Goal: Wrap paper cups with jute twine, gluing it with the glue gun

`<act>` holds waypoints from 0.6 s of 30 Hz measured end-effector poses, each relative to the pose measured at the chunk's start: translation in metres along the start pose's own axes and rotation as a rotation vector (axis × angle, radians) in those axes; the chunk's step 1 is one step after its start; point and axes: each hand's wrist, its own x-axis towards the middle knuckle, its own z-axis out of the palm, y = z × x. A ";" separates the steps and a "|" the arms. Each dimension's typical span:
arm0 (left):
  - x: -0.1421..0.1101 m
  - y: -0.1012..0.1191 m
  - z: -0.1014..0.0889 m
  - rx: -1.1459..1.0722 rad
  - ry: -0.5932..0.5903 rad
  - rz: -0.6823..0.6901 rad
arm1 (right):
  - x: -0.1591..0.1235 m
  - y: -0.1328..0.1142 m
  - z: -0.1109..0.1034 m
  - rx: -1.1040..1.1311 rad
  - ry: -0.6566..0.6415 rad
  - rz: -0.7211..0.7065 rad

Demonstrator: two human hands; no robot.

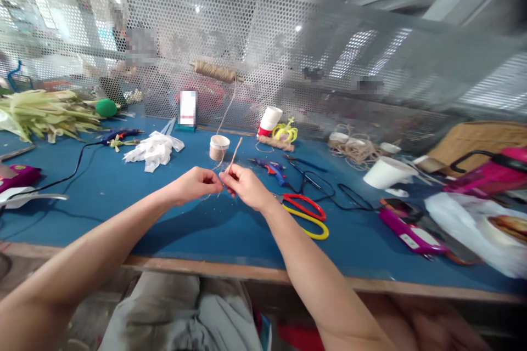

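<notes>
Where the two hands meet above the blue worktop [177, 236], I see the right hand [242, 182] pinching a slender tan stick [236, 152] that points upward. Beside it, the left hand [200, 182] has thumb and fingertips drawn narrowly together, apparently on the thin twine [224, 115], though the view is too coarse for me to be certain. The twine hangs from a spool [216, 72] on the perforated screen [156, 0]. Behind the hands stands a small tub [219, 148]; scissors [307, 214] with red and yellow handles lie near the right forearm.
</notes>
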 end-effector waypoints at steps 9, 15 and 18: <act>-0.001 0.003 0.000 0.260 0.046 0.039 | 0.001 -0.001 0.002 -0.208 0.062 -0.027; -0.001 0.001 0.001 0.149 0.055 0.002 | 0.000 -0.002 0.005 -0.180 0.079 -0.028; -0.001 0.003 0.000 -0.043 -0.029 -0.038 | -0.002 -0.005 0.002 0.014 -0.038 -0.022</act>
